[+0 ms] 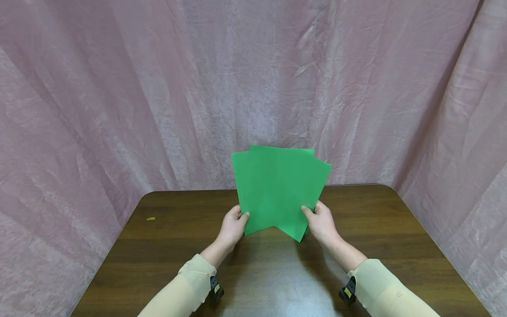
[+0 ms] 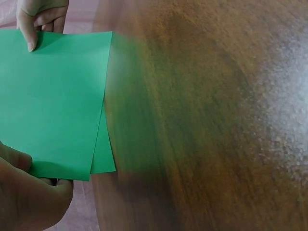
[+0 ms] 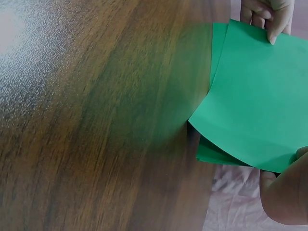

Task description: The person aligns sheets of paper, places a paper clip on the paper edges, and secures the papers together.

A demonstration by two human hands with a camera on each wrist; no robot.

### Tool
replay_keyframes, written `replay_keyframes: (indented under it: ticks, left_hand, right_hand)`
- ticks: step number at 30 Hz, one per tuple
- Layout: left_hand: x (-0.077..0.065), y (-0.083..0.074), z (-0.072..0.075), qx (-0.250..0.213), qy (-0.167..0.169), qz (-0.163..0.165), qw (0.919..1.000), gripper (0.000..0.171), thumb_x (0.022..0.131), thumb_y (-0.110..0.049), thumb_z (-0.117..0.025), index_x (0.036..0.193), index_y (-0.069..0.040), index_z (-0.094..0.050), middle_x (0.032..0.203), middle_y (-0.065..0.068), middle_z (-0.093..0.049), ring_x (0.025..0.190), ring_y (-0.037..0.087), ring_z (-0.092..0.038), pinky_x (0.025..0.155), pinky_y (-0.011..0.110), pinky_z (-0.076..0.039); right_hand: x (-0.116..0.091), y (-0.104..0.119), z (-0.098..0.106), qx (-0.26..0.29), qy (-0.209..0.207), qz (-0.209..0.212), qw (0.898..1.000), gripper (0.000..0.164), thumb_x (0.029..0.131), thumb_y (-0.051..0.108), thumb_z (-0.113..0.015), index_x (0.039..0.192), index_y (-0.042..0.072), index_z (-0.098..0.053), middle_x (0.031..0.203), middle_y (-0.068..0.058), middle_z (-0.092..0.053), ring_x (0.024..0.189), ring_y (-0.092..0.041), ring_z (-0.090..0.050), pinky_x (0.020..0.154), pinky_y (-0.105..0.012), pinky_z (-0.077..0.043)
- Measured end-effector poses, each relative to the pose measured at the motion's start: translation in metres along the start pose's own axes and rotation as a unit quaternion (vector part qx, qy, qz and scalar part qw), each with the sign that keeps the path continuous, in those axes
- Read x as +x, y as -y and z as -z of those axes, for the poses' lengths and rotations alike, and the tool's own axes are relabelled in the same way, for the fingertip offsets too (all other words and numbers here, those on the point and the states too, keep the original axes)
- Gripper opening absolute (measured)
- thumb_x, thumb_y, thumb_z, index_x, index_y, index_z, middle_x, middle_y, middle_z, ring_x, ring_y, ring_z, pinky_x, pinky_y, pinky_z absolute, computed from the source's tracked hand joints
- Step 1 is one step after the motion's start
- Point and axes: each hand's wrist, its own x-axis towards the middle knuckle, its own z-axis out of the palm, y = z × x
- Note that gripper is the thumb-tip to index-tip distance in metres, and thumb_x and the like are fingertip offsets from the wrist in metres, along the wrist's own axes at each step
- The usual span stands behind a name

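Note:
Several green paper sheets (image 1: 279, 189) are held up over the table, overlapping unevenly with their corners fanned out. The left hand (image 1: 233, 225) pinches their left edge, thumb on the near face and fingers behind. On the right edge, the right hand (image 1: 321, 222) grips the sheets the same way. In the left wrist view, the front green sheet (image 2: 53, 101) covers most of another whose corner sticks out below. The right wrist view shows the front sheet (image 3: 260, 96) bowing away from the sheets behind it at the lower left corner.
A small yellow paper clip (image 1: 151, 219) lies on the brown wooden table (image 1: 178, 246), toward its far left. Pink curtains (image 1: 119, 88) hang behind the table and along its sides. Black wrist cameras (image 1: 215, 288) sit at both sleeve cuffs.

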Motion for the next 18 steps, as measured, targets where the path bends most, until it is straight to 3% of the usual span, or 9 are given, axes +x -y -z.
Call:
replay_keyframes:
  ticks: [5, 9, 13, 18]
  left_hand:
    - [-0.001, -0.003, 0.001, 0.001, 0.004, 0.013, 0.9999, 0.035, 0.108, -0.012, -0.051, 0.138, 0.005, -0.050, 0.127, 0.024, -0.065, 0.113, 0.039, -0.065, 0.095, 0.055, -0.054]
    - [0.000, -0.020, 0.002, -0.002, -0.005, 0.007, 1.0000, 0.040, 0.108, -0.020, -0.053, 0.143, -0.002, -0.047, 0.129, 0.019, -0.064, 0.110, 0.036, -0.066, 0.092, 0.055, -0.055]
    - [0.002, -0.041, 0.002, -0.013, -0.012, -0.021, 0.9996, 0.040, 0.110, -0.026, -0.050, 0.144, -0.005, -0.047, 0.130, 0.018, -0.063, 0.113, 0.034, -0.063, 0.093, 0.054, -0.053]
    - [0.011, -0.051, -0.001, -0.026, -0.033, -0.076, 0.9962, 0.038, 0.111, -0.030, -0.046, 0.142, -0.007, -0.050, 0.145, 0.012, -0.054, 0.135, 0.025, -0.048, 0.110, 0.050, -0.041]
  right_hand:
    - [0.000, 0.000, 0.001, 0.005, 0.012, 0.002, 1.000, 0.021, 0.106, 0.009, -0.055, 0.119, -0.005, -0.063, 0.120, -0.021, -0.069, 0.112, -0.030, -0.066, 0.095, -0.043, -0.054]
    - [-0.001, -0.001, 0.003, 0.008, 0.024, 0.000, 1.000, 0.023, 0.106, 0.009, -0.054, 0.123, -0.004, -0.062, 0.123, -0.021, -0.067, 0.113, -0.032, -0.066, 0.095, -0.045, -0.055]
    - [-0.002, -0.003, 0.004, 0.014, 0.032, -0.004, 0.999, 0.025, 0.106, 0.009, -0.053, 0.127, -0.003, -0.061, 0.125, -0.021, -0.066, 0.112, -0.032, -0.066, 0.093, -0.045, -0.056]
    - [-0.003, -0.003, 0.003, 0.016, 0.035, -0.008, 0.999, 0.029, 0.107, 0.009, -0.050, 0.132, -0.003, -0.058, 0.128, -0.022, -0.063, 0.113, -0.032, -0.065, 0.094, -0.045, -0.056]
